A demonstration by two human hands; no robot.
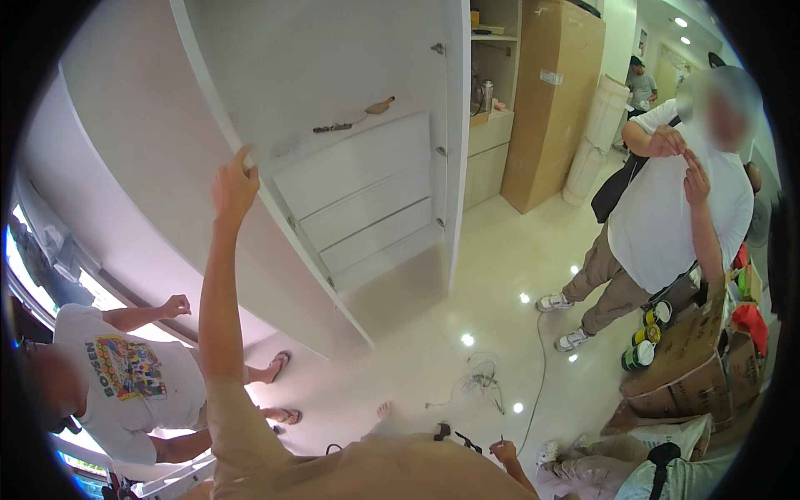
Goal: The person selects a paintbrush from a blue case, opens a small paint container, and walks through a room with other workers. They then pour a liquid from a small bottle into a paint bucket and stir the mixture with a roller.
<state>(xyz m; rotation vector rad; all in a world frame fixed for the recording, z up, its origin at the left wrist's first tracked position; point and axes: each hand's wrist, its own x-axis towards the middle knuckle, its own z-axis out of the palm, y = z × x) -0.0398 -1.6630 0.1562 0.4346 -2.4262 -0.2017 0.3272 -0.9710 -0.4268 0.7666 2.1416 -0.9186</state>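
My left hand [235,187] is raised on a stretched-out arm, beside the edge of the open left door [287,237] of a tall white cabinet. Its index finger points upward and the other fingers are partly bent; whether it touches the door cannot be told. Low at the bottom edge is my right hand [505,452], its fingers curled around a thin, dark, stick-like thing too small to name. Inside the cabinet, above white drawer fronts [367,196], lie a dark metal strip [332,127] and a small brown-handled thing [381,106].
A person in a white T-shirt [133,379] stands at left. Another [675,200] stands at right, both hands raised together. A tall cardboard box [554,100] stands behind the right door [458,150]. A cable [540,375] and a tangled cord [483,382] lie on the glossy floor, near cans [640,354].
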